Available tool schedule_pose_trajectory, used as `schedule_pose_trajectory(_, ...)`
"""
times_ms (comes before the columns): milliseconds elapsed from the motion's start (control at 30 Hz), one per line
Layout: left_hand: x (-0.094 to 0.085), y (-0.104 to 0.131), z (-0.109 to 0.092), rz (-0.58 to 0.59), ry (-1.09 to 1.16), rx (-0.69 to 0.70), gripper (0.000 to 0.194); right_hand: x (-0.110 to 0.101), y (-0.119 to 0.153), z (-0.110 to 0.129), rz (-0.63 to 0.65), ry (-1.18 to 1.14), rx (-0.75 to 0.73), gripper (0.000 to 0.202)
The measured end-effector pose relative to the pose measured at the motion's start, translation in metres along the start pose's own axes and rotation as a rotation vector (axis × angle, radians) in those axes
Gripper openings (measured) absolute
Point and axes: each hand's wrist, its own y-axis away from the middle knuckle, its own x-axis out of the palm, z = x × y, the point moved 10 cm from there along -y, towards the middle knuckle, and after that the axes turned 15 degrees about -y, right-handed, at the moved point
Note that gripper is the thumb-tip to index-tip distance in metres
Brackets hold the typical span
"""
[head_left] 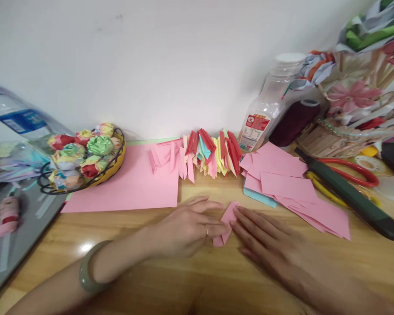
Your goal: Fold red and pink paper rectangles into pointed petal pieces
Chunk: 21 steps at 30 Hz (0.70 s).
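Observation:
A small folded piece of pink paper (227, 224) lies slantwise on the wooden table, between my two hands. My left hand (192, 225) comes in from the left with its fingers stretched out and somewhat apart, and the fingertips touch the paper's left side. It wears a ring, and there is a pale green bangle (87, 267) on that wrist. On the other side, my right hand (269, 243) lies flat with long, straight fingers, its tips pressing on the paper's right edge. That hand is slightly blurred.
Folded colored paper strips (213, 153) stand in a row by the wall, next to a large pink sheet (124, 179). Pink paper rectangles (292, 188) are piled at right, near a dark-handled tool (354, 201) and a plastic bottle (264, 109). Left stands a basket of paper flowers (116, 168).

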Motion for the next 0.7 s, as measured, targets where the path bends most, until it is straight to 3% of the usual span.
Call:
schedule_pose_trajectory(133,-0.004,0.001,0.005,-0.147,-0.087,-0.011,0.026,0.006,-0.003,-0.005,0.066,-0.086,-0.046,0.040)
schedule_pose_trajectory(300,0.018,0.005,0.005,-0.033,-0.319,-0.005,0.029,-0.004,-0.007,-0.003,-0.037,-0.103,-0.011,0.037)
schedule_pose_trajectory(700,0.012,0.003,0.007,0.024,-0.286,-0.073,0.038,0.001,-0.004,-0.003,0.009,-0.020,-0.060,0.036)
